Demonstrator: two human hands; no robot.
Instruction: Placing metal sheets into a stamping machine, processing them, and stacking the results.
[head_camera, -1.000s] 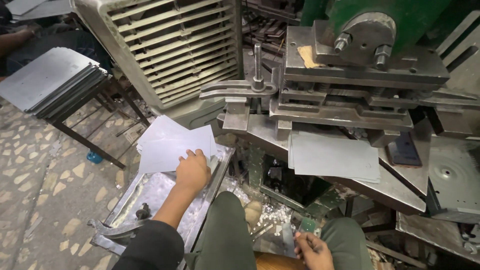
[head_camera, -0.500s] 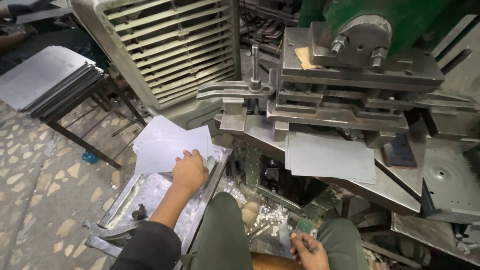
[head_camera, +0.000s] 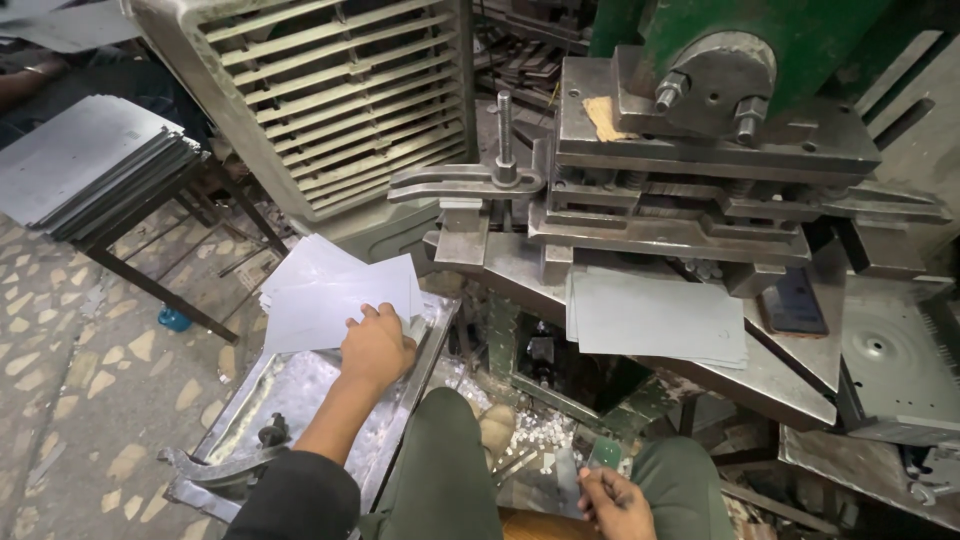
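Observation:
My left hand (head_camera: 376, 345) rests on the near edge of a stack of grey metal sheets (head_camera: 325, 295) lying on a metal tray (head_camera: 300, 400) to my left, fingers curled onto the top sheet. My right hand (head_camera: 612, 498) sits low by my right knee, fingers partly curled; whether it holds anything is unclear. A second small stack of grey sheets (head_camera: 655, 318) lies on the bed (head_camera: 790, 380) of the green press machine (head_camera: 720, 130), under its die block.
A large louvered metal housing (head_camera: 310, 90) stands at the back left. A rack (head_camera: 150, 250) carries a pile of grey sheets (head_camera: 80, 160) at far left. Small metal punchings (head_camera: 520, 435) litter the floor under the press. A perforated metal part (head_camera: 890, 350) lies at right.
The view has shifted slightly. My left hand has stayed on the sheet stack, and my right hand has stayed by my knee.

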